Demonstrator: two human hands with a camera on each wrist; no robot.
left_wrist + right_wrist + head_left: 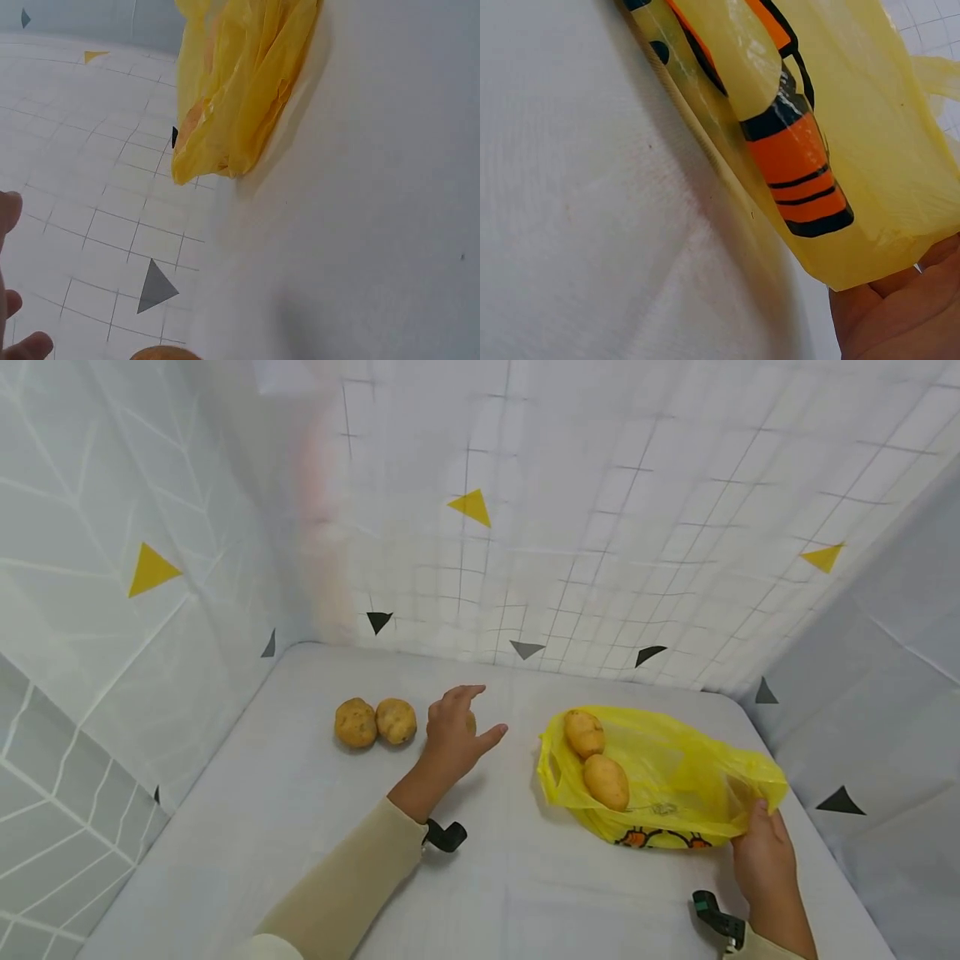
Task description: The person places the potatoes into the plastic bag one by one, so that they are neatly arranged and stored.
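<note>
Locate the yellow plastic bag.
In the head view, the yellow plastic bag lies right of centre on the table, the right hand gripping its right end, two potatoes at its left.

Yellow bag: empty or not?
Not empty: the head view shows two potatoes inside the yellow bag, toward its left end; the right hand holds the other end.

Here's the white table: two potatoes side by side at left, a third potato mostly hidden, a yellow bag over right.
</note>
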